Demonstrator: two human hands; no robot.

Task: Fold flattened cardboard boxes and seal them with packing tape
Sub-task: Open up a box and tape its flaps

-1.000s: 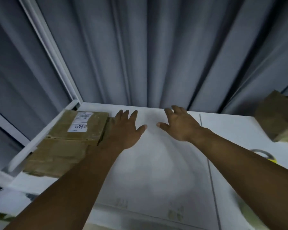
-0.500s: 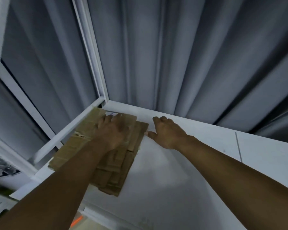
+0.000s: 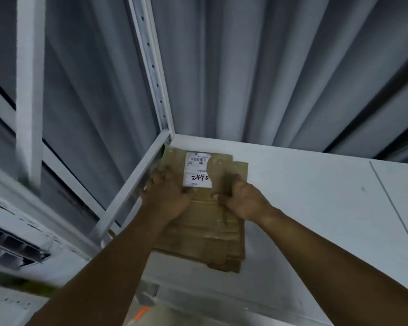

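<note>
A person takes hold of a stack (image 3: 198, 234) of flattened boxes at centre-left of the frame, tucked into the table's (image 3: 316, 196) far corner beside a white post (image 3: 151, 67). The left hand (image 3: 167, 196) curls its fingers over the stack's left edge. The right hand (image 3: 242, 202) grips the cardboard just right of the label (image 3: 196, 170). The two-sided hold looks meant to pull a box clear for folding.

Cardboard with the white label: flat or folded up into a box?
Flat: the labelled cardboard lies as a thin sheet atop the stack, no walls raised.
</note>
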